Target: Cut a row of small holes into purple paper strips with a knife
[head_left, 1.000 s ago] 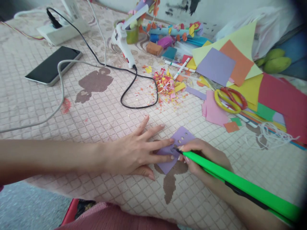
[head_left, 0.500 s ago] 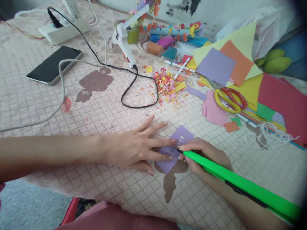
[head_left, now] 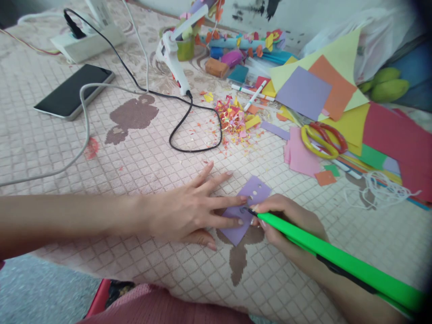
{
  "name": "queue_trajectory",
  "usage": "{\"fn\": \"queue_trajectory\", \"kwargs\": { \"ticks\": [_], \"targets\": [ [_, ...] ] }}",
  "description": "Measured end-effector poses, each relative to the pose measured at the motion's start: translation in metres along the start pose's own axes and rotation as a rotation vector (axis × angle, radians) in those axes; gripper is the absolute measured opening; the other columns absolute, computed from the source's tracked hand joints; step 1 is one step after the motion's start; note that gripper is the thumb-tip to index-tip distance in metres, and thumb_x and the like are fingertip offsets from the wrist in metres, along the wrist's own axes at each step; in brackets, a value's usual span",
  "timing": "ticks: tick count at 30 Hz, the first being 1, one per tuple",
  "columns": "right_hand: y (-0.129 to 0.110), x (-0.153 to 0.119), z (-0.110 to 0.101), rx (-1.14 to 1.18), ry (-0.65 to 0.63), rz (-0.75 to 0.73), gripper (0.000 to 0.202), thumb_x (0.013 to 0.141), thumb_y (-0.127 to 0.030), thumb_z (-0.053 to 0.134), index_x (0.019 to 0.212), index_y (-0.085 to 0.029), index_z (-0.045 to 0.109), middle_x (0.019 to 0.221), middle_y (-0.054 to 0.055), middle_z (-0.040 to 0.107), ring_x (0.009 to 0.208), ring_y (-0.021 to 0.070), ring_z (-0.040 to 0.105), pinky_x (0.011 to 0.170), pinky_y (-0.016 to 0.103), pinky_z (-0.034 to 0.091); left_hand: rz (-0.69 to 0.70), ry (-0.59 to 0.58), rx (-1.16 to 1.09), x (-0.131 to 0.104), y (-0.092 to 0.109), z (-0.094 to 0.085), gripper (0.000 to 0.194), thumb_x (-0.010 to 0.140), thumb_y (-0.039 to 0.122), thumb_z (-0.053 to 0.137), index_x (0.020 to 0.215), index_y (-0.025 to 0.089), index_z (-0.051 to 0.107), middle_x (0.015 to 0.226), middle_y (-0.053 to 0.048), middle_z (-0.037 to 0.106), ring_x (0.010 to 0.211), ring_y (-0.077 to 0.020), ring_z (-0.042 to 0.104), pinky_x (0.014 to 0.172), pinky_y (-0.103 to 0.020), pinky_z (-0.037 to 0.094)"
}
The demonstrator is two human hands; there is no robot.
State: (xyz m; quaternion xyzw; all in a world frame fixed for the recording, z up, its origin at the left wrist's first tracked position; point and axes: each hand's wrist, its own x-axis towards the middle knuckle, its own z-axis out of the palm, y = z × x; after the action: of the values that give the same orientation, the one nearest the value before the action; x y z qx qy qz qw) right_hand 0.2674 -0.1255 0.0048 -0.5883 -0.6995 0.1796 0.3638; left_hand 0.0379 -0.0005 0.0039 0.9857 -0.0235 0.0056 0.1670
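A pale wall (head_left: pixel 300 15) with black smudges (head_left: pixel 270 8) is standing behind the cloth-covered table (head_left: pixel 151 166). Grey-blue floor (head_left: pixel 60 288) is showing below.

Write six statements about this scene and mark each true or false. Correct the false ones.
1. The right hand grips a long green tool. True.

2. The left hand is curled into a fist. False: the left hand is spread, two of its fingers on the purple paper.

3. The purple paper has several small holes in it. True.

4. Both scissor handles are blue. False: the scissors have one yellow and one red handle.

5. A black cord runs from the white glue gun and forms a loop. True.

6. The phone lies right of the scissors. False: the phone lies far to their left.
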Motion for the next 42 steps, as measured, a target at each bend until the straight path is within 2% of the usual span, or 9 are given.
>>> {"fn": "queue_trajectory", "kwargs": {
  "ticks": [7, 12, 18, 28, 34, 38, 42],
  "targets": [
    [0.001, -0.001, 0.002, 0.008, -0.002, 0.001, 0.019, 0.084, -0.01, 0.057, 0.09, -0.027, 0.062, 0.073, -0.003, 0.071, 0.059, 0.0133, 0.072, 0.056, 0.024, 0.057, 0.047, 0.047, -0.016, 0.0, -0.002, 0.004, 0.059, 0.095, 0.05, 0.06, 0.148, 0.027, 0.048, 0.164, -0.008, 0.028, 0.153, -0.0444, 0.015, 0.113, -0.08, 0.003],
    [0.003, -0.003, 0.004, 0.032, 0.036, 0.017, 0.019, 0.084, -0.009, 0.059, 0.089, -0.027, 0.063, 0.074, -0.004, 0.071, 0.058, 0.0125, 0.072, 0.054, 0.023, 0.057, 0.11, 0.022, -0.058, 0.002, -0.011, -0.003, 0.06, 0.094, 0.046, 0.063, 0.149, 0.032, 0.046, 0.165, -0.005, 0.026, 0.155, -0.0367, 0.011, 0.121, -0.069, 0.006],
    [-0.001, 0.0, -0.001, 0.003, 0.001, -0.01, 0.021, 0.084, -0.008, 0.057, 0.092, -0.027, 0.063, 0.074, -0.003, 0.072, 0.06, 0.0136, 0.072, 0.056, 0.024, 0.058, 0.064, -0.04, -0.038, 0.002, -0.01, -0.003, 0.06, 0.094, 0.047, 0.062, 0.15, 0.035, 0.044, 0.167, 0.0, 0.017, 0.154, -0.0433, 0.001, 0.117, -0.076, 0.004],
    [0.0, -0.003, 0.002, -0.009, 0.009, -0.007, 0.019, 0.084, -0.01, 0.057, 0.091, -0.027, 0.061, 0.072, -0.003, 0.071, 0.059, 0.0127, 0.071, 0.054, 0.024, 0.055, 0.04, -0.015, -0.049, 0.002, -0.009, -0.001, 0.057, 0.095, 0.049, 0.061, 0.148, 0.036, 0.046, 0.167, 0.001, 0.021, 0.153, -0.048, 0.003, 0.113, -0.081, 0.001],
    [0.001, -0.004, 0.003, -0.036, 0.025, -0.022, 0.02, 0.084, -0.009, 0.056, 0.091, -0.027, 0.061, 0.072, -0.003, 0.071, 0.06, 0.0122, 0.071, 0.056, 0.024, 0.055, 0.017, 0.012, -0.028, 0.003, 0.0, 0.001, 0.056, 0.095, 0.048, 0.062, 0.147, 0.033, 0.048, 0.166, -0.004, 0.025, 0.151, -0.0516, 0.009, 0.11, -0.084, 0.003],
    [0.0, -0.003, 0.003, -0.031, 0.024, -0.008, 0.019, 0.084, -0.009, 0.055, 0.09, -0.027, 0.061, 0.071, -0.003, 0.07, 0.062, 0.012, 0.071, 0.054, 0.022, 0.054, 0.003, 0.045, -0.025, 0.003, 0.004, 0.005, 0.057, 0.095, 0.049, 0.061, 0.148, 0.03, 0.049, 0.164, -0.008, 0.03, 0.15, -0.0509, 0.014, 0.11, -0.084, 0.006],
    [0.0, -0.004, 0.003, 0.003, 0.012, 0.015, 0.018, 0.085, -0.01, 0.056, 0.091, -0.027, 0.061, 0.075, -0.003, 0.071, 0.063, 0.0108, 0.07, 0.055, 0.021, 0.053, 0.043, 0.015, -0.046, 0.002, 0.0, 0.004, 0.063, 0.097, 0.051, 0.057, 0.153, 0.028, 0.041, 0.166, -0.009, 0.024, 0.152, -0.0467, 0.013, 0.113, -0.081, 0.002]
  ]
}}
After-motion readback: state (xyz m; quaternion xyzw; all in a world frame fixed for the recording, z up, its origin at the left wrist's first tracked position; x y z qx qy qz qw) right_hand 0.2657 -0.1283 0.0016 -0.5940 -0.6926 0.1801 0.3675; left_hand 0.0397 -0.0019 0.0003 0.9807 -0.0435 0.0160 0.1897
